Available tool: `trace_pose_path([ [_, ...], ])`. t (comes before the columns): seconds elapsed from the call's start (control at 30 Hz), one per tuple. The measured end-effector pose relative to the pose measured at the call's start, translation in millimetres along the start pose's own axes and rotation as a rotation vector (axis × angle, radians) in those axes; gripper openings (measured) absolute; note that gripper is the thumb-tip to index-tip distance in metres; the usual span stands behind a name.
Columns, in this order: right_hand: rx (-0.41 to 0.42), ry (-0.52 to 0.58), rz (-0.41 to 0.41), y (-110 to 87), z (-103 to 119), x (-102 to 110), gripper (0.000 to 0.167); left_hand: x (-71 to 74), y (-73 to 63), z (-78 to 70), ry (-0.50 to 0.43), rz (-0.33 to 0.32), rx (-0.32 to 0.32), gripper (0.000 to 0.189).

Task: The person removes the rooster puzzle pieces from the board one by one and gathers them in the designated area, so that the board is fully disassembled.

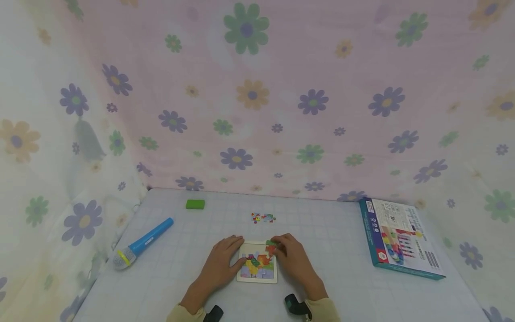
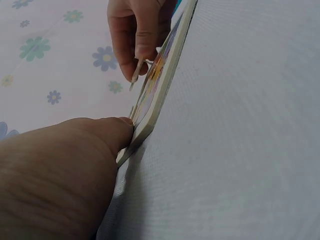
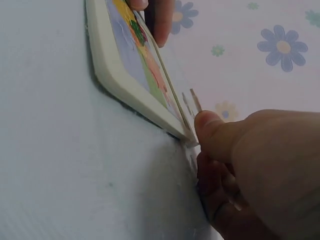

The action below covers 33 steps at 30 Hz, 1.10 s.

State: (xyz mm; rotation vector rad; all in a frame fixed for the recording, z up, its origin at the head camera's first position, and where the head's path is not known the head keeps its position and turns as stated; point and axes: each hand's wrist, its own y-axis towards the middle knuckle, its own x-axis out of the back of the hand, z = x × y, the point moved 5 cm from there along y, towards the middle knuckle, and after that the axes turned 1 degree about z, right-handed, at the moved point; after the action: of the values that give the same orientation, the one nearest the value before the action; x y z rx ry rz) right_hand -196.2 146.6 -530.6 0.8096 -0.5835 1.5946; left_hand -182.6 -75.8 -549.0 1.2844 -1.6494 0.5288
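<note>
A jigsaw puzzle board (image 1: pixel 257 281) with a pale frame lies on the table, its picture partly filled with colourful pieces. My left hand (image 1: pixel 222 260) rests at the board's left side, fingers stretched toward the far left corner and the thumb (image 2: pixel 117 131) on the edge. At the far right corner, my right hand (image 1: pixel 293 256) pinches a red and green puzzle piece (image 1: pixel 271 247) between thumb and fingers. That piece (image 3: pixel 196 100) appears edge-on and tilted above the board in the right wrist view. Several loose puzzle pieces (image 1: pixel 263 218) lie together beyond the board.
A blue toy microphone (image 1: pixel 146 241) lies at the left, with a green block (image 1: pixel 195 204) behind it. A flat printed box (image 1: pixel 402 239) is on the right side. Flowered cloth (image 1: pixel 277 112) hangs around the white table.
</note>
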Motion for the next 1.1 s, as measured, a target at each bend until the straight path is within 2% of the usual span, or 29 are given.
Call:
trace_pose_path([
  [0.23,-0.03,0.051,-0.076,2.9,-10.6,3.7,0.025,1.0,0.5,-1.3,-0.004,0.011,0.012,0.055],
  [0.47,-0.069,0.04,-0.133,16.5,-29.2,10.2,0.029,4.7,0.4,-3.3,-0.017,0.004,0.01,0.055],
  [0.67,-0.07,0.056,-0.118,31.6,-39.9,14.7,0.03,4.2,-0.4,-2.9,-0.011,0.003,0.006,0.055],
  [0.9,-0.023,0.042,-0.096,52.9,-47.7,17.7,0.029,2.7,-2.7,-2.8,-0.019,-0.001,0.013,0.055],
  [1.1,-0.06,0.063,-0.081,66.6,-49.4,21.5,0.028,6.5,-1.0,-6.5,-0.049,-0.024,-0.008,0.055],
])
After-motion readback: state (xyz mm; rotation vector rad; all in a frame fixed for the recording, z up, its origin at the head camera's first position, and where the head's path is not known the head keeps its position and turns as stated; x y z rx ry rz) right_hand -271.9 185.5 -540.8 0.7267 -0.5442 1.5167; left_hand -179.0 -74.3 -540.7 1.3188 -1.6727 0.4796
